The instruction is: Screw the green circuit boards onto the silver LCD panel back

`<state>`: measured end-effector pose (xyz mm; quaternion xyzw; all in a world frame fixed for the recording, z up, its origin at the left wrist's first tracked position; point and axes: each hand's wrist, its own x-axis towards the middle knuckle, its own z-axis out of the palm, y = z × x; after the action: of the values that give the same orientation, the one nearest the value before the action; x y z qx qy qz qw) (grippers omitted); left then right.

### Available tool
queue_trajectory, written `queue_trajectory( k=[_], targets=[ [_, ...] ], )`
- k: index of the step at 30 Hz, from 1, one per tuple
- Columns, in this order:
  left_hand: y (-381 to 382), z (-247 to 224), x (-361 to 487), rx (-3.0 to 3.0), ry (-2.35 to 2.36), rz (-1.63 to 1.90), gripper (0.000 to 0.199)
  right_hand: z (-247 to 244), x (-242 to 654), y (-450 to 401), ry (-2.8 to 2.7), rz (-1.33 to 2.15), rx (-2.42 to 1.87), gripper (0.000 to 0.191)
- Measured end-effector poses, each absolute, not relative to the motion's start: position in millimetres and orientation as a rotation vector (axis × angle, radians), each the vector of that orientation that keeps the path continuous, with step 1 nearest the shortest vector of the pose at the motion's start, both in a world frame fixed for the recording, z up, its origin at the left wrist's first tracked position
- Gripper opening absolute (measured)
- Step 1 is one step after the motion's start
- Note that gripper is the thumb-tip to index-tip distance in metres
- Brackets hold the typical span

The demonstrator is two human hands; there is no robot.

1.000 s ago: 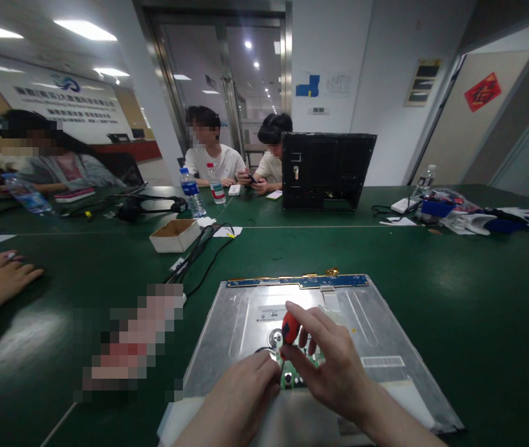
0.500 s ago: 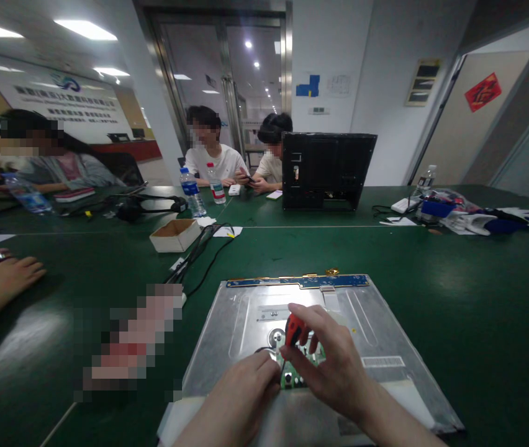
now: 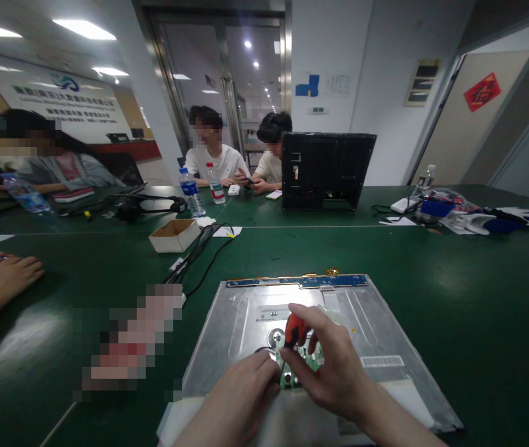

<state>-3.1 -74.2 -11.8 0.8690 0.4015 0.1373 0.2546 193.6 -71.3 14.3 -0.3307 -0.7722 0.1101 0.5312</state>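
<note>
My right hand [image 3: 334,360] has its thumb and fingers closed round the handle of a red and black screwdriver [image 3: 295,330], which points down at a small green circuit board [image 3: 287,379]. That board lies on the metal back of a flat display panel [image 3: 241,329]. At the board's left edge, my left hand [image 3: 246,385] rests low with its fingers curled and pressed together. Its fingertips are partly hidden, so what they pinch cannot be made out. The screwdriver's tip is hard to see between both hands. A dark cable [image 3: 264,350] runs to the board beside my left fingers.
Along the panel's far edge runs a blue circuit strip [image 3: 292,282]. Beyond stand a small open box [image 3: 174,236], black cables [image 3: 199,248], bottles [image 3: 192,192] and a black monitor housing [image 3: 330,171]. Another person's hands [image 3: 6,279] rest at left. Several people sit around the table.
My hands and the screwdriver stay nearly in place, with only a slight shift of the screwdriver handle. The other person's hands at left have shifted slightly.
</note>
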Motion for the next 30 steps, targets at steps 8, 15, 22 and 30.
queue_trajectory(
  k=[8, 15, 22, 30],
  targets=[
    [-73.8, -10.8, -3.9, 2.357, 1.092, 0.367, 0.027, 11.2, 193.8, -69.3, -1.870, 0.234, -0.814, 0.060],
    [-72.4, -17.6, -5.5, 2.363, 1.095, 0.380, 0.028, 14.5, 191.2, -74.7, -1.817, 0.230, -0.845, 0.061],
    [-74.6, -9.5, -3.0, 2.342, 1.087, 0.395, 0.030, 13.2, 192.7, -70.6, -1.818, 0.233, -0.818, 0.049],
    [-74.1, -11.8, -4.1, 2.361, 1.086, 0.383, 0.028, 9.2, 191.8, -69.9, -1.863, 0.222, -0.806, 0.059]
  ],
)
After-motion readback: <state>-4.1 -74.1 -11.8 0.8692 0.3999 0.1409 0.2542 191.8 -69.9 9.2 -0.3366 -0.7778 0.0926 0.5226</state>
